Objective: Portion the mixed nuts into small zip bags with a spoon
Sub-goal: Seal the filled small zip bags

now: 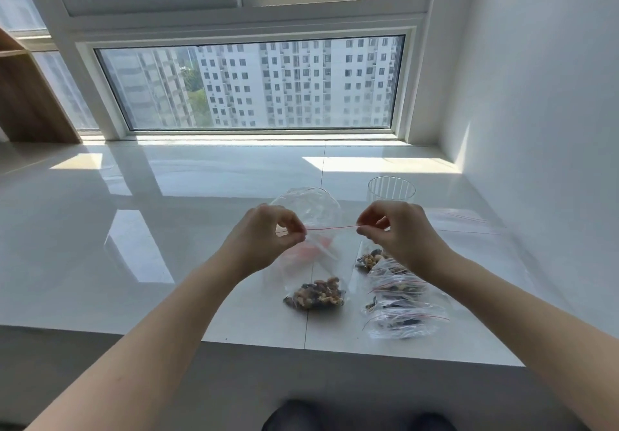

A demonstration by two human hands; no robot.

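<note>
A small zip bag (315,283) holding a portion of mixed nuts (316,295) is held upright just above the desk (167,229), its nuts sagging at the bottom near the desk's front edge. Its red zip strip (331,228) is stretched level between the two hands, so the long axis of the seal runs left to right. The left hand (264,239) is pinching the strip's left end, and the right hand (398,229) is pinching its right end, fingers curled. Both hands are equally near, each at one end. The seal appears ready to be pressed closed along that line. Just right of the held bag, a stack of filled bags (398,300) lies on the desk. Behind the held bag, a large clear bag (311,206) and a clear cup (391,189) are seen.
</note>
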